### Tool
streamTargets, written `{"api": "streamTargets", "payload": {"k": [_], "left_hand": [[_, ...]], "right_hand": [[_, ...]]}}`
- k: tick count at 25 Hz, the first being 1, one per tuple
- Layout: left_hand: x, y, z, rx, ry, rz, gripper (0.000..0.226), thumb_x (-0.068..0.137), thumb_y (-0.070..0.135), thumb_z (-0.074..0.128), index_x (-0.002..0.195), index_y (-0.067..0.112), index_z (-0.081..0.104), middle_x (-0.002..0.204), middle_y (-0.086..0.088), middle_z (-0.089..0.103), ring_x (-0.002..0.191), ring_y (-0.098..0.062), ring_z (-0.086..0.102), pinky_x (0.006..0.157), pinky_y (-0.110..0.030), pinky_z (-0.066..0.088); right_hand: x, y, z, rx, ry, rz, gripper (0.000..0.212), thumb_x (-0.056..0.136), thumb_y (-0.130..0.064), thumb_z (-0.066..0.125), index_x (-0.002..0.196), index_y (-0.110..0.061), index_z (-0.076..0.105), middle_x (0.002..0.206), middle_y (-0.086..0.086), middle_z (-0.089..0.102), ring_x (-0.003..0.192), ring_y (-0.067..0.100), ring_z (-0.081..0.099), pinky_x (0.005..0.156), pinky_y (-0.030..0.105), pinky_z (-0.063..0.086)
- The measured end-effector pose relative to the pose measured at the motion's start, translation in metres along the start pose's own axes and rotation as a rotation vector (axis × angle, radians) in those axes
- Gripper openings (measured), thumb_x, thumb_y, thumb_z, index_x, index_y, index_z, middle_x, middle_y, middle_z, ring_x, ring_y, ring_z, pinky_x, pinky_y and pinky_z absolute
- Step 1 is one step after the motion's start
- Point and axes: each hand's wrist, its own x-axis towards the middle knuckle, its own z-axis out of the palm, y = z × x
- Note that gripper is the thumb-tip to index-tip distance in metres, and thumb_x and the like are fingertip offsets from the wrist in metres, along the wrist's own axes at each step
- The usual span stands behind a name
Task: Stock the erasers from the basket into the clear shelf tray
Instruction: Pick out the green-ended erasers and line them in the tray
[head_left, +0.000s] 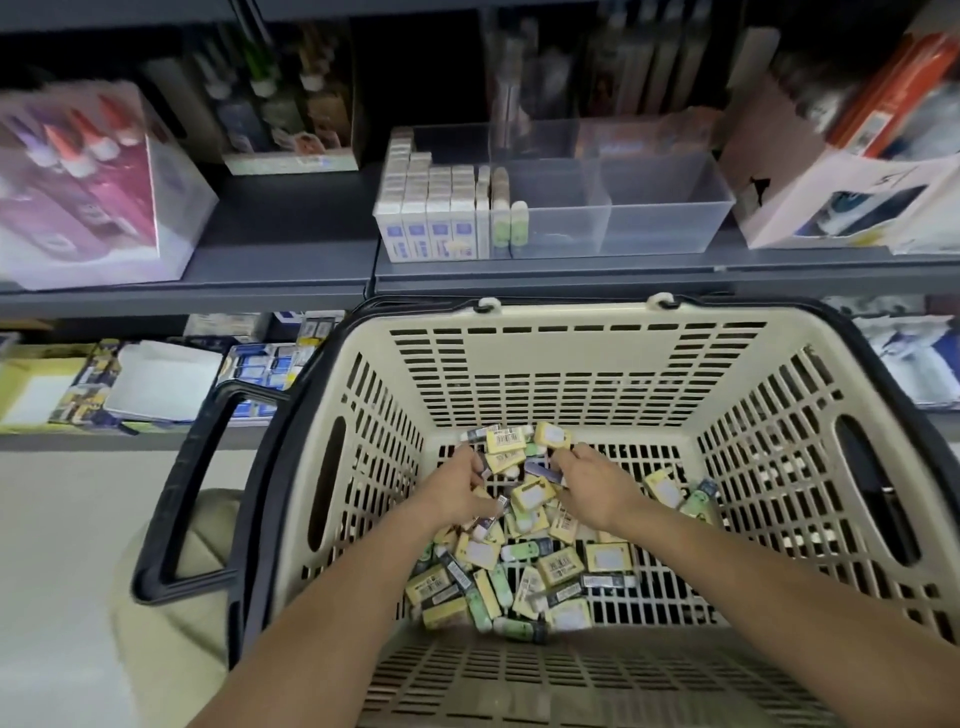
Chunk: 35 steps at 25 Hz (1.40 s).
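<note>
A beige slotted basket (566, 353) with black handles holds a heap of small yellow, green and dark erasers (524, 571) on its floor. Both my hands are down in the heap. My left hand (460, 491) has its fingers curled round a few erasers. My right hand (592, 486) pinches a dark eraser at the top of the heap. On the shelf above stands the clear tray (670, 218). Its left part is filled with rows of white boxed erasers (431, 208) and two green ones; its middle and right compartments hold nothing.
Left of the tray stand a box of glue bottles (88, 176) and a small display box (291, 119). A pale carton (810, 192) stands right of it. The grey shelf edge (519, 280) runs just above the basket rim. A lower shelf holds stationery boxes (156, 384).
</note>
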Motion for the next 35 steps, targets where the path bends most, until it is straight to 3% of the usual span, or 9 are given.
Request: {"api": "streamTargets", "payload": {"k": [5,9,12,15,17,21,26,29,35], "left_hand": [[-0.002,0.010,0.021,0.463,-0.019,0.045,0.063,0.074,0.045,0.074,0.124,0.019,0.047,0.127,-0.007,0.048,0.122,-0.027,0.036,0.092,-0.036,0.037],[-0.001,0.012,0.011,0.326,-0.003,0.026,0.044,0.080,0.036,0.071,0.114,0.013,0.056,0.109,-0.004,0.055,0.102,-0.020,0.051,0.078,-0.027,0.042],[-0.003,0.017,0.002,0.247,0.102,0.056,0.021,0.080,0.034,0.071,0.078,0.015,0.061,0.079,0.000,0.056,0.073,-0.014,0.052,0.059,-0.025,0.038],[-0.003,0.022,0.000,0.104,0.250,0.081,0.028,0.084,0.036,0.065,0.084,0.008,0.063,0.079,-0.003,0.058,0.075,-0.018,0.053,0.062,-0.027,0.039],[-0.003,0.026,0.004,0.037,0.201,0.046,0.030,0.086,0.036,0.064,0.085,0.006,0.059,0.073,-0.003,0.055,0.069,-0.017,0.051,0.060,-0.027,0.039],[-0.006,0.038,0.027,0.192,0.053,-0.042,0.040,0.076,0.045,0.071,0.086,0.015,0.046,0.075,0.003,0.047,0.070,-0.014,0.048,0.049,-0.024,0.032],[-0.004,0.044,0.036,0.178,0.068,-0.100,0.044,0.077,0.032,0.072,0.104,0.011,0.044,0.092,-0.002,0.053,0.082,-0.019,0.053,0.066,-0.031,0.047],[0.000,0.040,0.019,-0.066,-0.091,-0.123,0.052,0.079,0.011,0.069,0.125,0.008,0.046,0.096,-0.004,0.055,0.072,-0.016,0.055,0.061,-0.028,0.048],[-0.002,0.045,0.001,-0.453,-0.330,-0.145,0.042,0.082,-0.002,0.065,0.113,0.025,0.058,0.095,0.000,0.062,0.081,-0.011,0.059,0.064,-0.025,0.047]], "right_hand": [[-0.005,0.014,-0.013,-0.010,-0.081,0.079,0.013,0.092,-0.023,0.047,0.100,-0.014,0.053,0.089,0.003,0.060,0.077,0.021,0.059,0.058,0.030,0.042],[-0.009,0.028,-0.028,0.123,-0.060,0.113,0.015,0.088,-0.024,0.051,0.096,-0.012,0.055,0.089,0.008,0.063,0.078,0.022,0.059,0.063,0.031,0.045],[-0.009,0.029,-0.038,0.354,0.000,0.074,0.010,0.085,-0.023,0.055,0.089,-0.014,0.055,0.075,0.002,0.061,0.068,0.018,0.055,0.058,0.027,0.041],[-0.008,0.023,-0.043,0.438,0.017,0.040,0.009,0.084,-0.020,0.058,0.081,-0.013,0.059,0.065,-0.005,0.053,0.064,0.011,0.049,0.054,0.019,0.037],[-0.008,0.017,-0.043,0.489,-0.050,0.021,0.006,0.082,-0.019,0.062,0.077,-0.015,0.061,0.066,-0.007,0.052,0.062,0.007,0.048,0.057,0.017,0.039],[-0.011,0.008,-0.036,0.492,-0.166,-0.005,0.005,0.082,-0.019,0.064,0.078,-0.018,0.061,0.070,-0.006,0.056,0.063,0.006,0.050,0.059,0.017,0.041],[-0.012,0.002,-0.030,0.469,-0.190,-0.045,0.015,0.083,-0.015,0.063,0.072,-0.023,0.057,0.068,-0.009,0.054,0.059,0.004,0.048,0.056,0.015,0.040],[-0.011,0.004,-0.032,0.528,-0.165,-0.029,0.012,0.082,-0.013,0.065,0.075,-0.020,0.059,0.069,-0.006,0.056,0.059,0.005,0.051,0.057,0.017,0.043],[-0.010,0.006,-0.040,0.611,-0.165,-0.035,0.032,0.082,-0.010,0.067,0.111,-0.016,0.057,0.067,-0.006,0.056,0.052,0.004,0.050,0.054,0.016,0.040]]}}
